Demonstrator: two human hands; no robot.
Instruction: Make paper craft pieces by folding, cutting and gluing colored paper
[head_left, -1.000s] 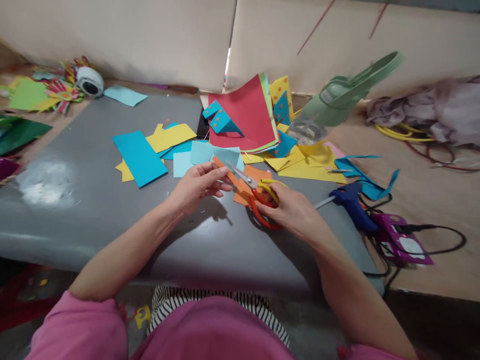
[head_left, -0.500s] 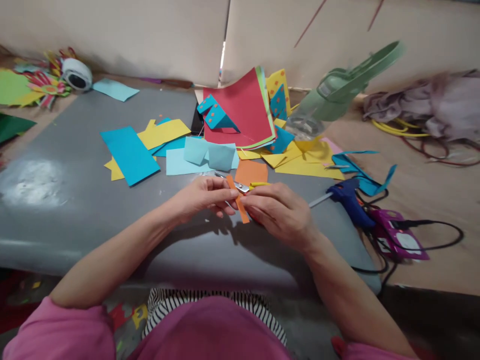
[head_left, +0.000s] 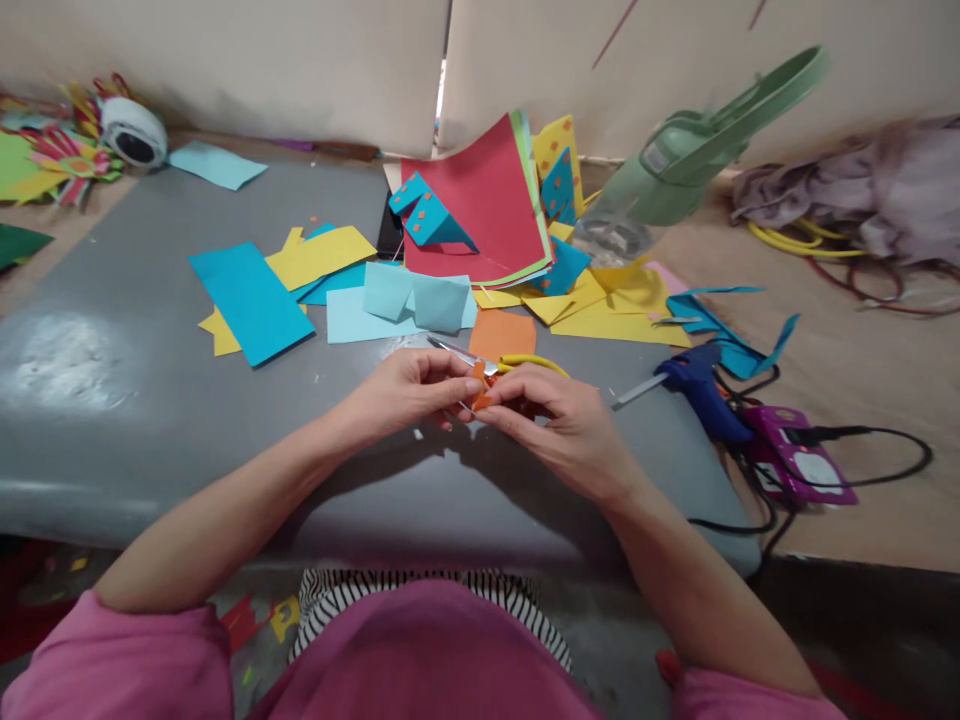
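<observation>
Near the front of the grey work surface, my left hand (head_left: pixel 420 390) pinches a narrow orange paper strip (head_left: pixel 479 372) between thumb and fingers. My right hand (head_left: pixel 566 420) is closed on the strip's other part, which looks bent over between the two hands. Scissors with yellow handles (head_left: pixel 534 361) are right at my hands, their blades pointing left behind my left fingers. Whether my right hand also supports the scissors, I cannot tell. Just beyond lies an orange paper piece (head_left: pixel 504 333). Light blue paper pieces (head_left: pixel 440 302) are left of it.
Behind are red sheets (head_left: pixel 487 210) with a dotted blue folded paper (head_left: pixel 427 215), yellow paper scraps (head_left: pixel 615 310) and a green-topped bottle (head_left: pixel 664 175). Blue card (head_left: pixel 251 305) lies left. At right are a blue glue gun (head_left: pixel 705 395), a purple box (head_left: pixel 799 455) and cables.
The orange strip stood straight between my fingers and now appears bent over. My right fingers have shifted slightly round its lower end. The whole view has shifted a little.
</observation>
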